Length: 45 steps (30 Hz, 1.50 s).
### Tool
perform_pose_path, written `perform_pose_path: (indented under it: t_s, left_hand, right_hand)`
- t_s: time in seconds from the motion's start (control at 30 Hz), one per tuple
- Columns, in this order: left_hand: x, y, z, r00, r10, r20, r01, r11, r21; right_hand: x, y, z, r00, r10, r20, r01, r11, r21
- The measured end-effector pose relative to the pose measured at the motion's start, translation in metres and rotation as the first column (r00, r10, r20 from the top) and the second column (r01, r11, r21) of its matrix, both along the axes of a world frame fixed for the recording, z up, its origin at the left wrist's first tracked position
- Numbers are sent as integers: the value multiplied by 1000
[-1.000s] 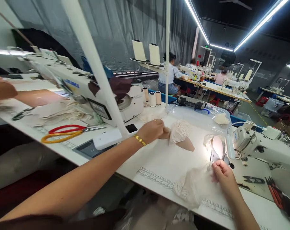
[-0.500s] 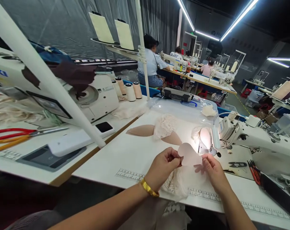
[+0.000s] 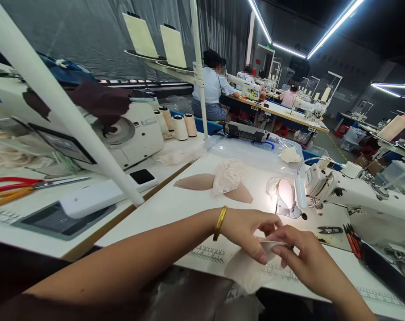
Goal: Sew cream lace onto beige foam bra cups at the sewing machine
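My right hand (image 3: 303,256) pinches a pale, thin fabric piece (image 3: 271,245) between thumb and fingers above the front edge of the table. Close against it, my left hand (image 3: 247,227), with a gold bracelet at the wrist, curls its fingers and thumb around the near side of the same piece; its fingertips are partly hidden by the right hand. Under the hands, sheer whitish lace fabric (image 3: 244,269) lies over the printed ruler and the table edge. Beyond them, beige cup-shaped pieces (image 3: 196,182) lie partly beneath a cream lace piece (image 3: 231,176).
A lit sewing machine (image 3: 343,185) stands at the right with a pale piece (image 3: 285,194) by its needle. Thread snips (image 3: 330,230) and a black case (image 3: 386,272) lie nearby. Left are red-and-orange scissors (image 3: 18,187), a white post (image 3: 75,120) and thread cones (image 3: 180,127). Co-workers sit behind.
My hands have come together and moved nearer the table edge. The rounded pale piece, held spread between them before, is now bunched or turned edge-on between my fingers.
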State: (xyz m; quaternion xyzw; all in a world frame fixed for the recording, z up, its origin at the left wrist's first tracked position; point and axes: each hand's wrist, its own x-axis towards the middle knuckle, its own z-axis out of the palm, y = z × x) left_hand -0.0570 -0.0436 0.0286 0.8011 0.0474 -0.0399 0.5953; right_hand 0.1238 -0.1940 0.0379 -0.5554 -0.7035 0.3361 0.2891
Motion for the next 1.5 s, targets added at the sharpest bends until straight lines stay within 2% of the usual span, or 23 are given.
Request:
perform_pose_path:
  t_s: [0.03, 0.1, 0.17, 0.2, 0.23, 0.27, 0.33, 0.4, 0.43, 0.47, 0.5, 0.57, 0.63, 0.73, 0.83, 0.97, 1.07, 1.23, 1.5]
  left_hand:
    - [4, 3, -3, 998, -32, -53, 29, 998, -58]
    - [6, 11, -7, 994, -3, -112, -7, 996, -90]
    - [4, 19, -4, 988, 153, -19, -152, 986, 63]
    - [2, 22, -2, 967, 238, 93, -252, 947, 199]
    - [-1, 25, 0, 930, 288, 228, -354, 870, 344]
    - [-4, 26, 2, 886, 289, 362, -443, 759, 477]
    - [-10, 27, 2, 826, 163, 539, -541, 496, 679]
    - [-15, 25, -5, 842, -14, 539, -518, 257, 816]
    - [-16, 23, -10, 869, -65, 491, -475, 169, 864]
    - [-16, 21, -15, 901, -90, 424, -413, 121, 903]
    - [-15, 18, -20, 931, -98, 352, -341, 113, 933]
    - [-6, 13, -28, 960, -103, 259, -241, 162, 957]
    - [9, 12, -34, 958, -129, 257, -231, 190, 954]
    - [37, 15, -45, 944, -150, 293, -269, 163, 949]
    - [54, 19, -62, 948, -140, 286, -266, 146, 953]
    - [56, 20, -77, 906, -154, 395, -367, 185, 912]
    - [53, 20, -78, 903, -177, 392, -352, 221, 910]
    - [56, 20, -77, 904, -144, 402, -364, 229, 903]
    - [59, 17, -78, 904, -127, 407, -370, 243, 897]
  right_hand:
    - [3, -1, 2, 999, -12, 35, 11, 1000, 28]
    - [8, -2, 3, 990, -93, 110, 76, 985, 152]
    - [10, 0, -2, 963, -232, 137, 172, 922, 346]
    - [9, 2, -7, 947, -297, 124, 216, 872, 440]
    - [7, 5, -13, 934, -344, 97, 247, 819, 518]
    - [5, 9, -20, 927, -369, 66, 266, 771, 578]
    - [2, 19, -38, 925, -379, 34, 265, 706, 657]
    - [5, 30, -57, 917, -384, 104, 205, 680, 704]
    - [9, 35, -67, 907, -384, 176, 147, 677, 721]
    - [15, 40, -75, 890, -373, 262, 72, 682, 728]
    - [23, 45, -83, 869, -350, 349, -12, 691, 723]
    - [40, 50, -95, 832, -275, 482, -166, 705, 689]
    - [57, 53, -101, 812, -207, 545, -239, 735, 635]
    - [73, 53, -102, 814, -161, 559, -242, 780, 577]
    - [80, 49, -99, 812, -194, 551, -221, 772, 597]
    - [83, 41, -93, 804, -177, 568, -215, 804, 554]
    - [84, 37, -87, 815, -117, 568, -231, 833, 503]
    - [83, 34, -77, 827, -70, 557, -221, 872, 437]
    - [82, 32, -73, 838, -40, 544, -222, 886, 407]
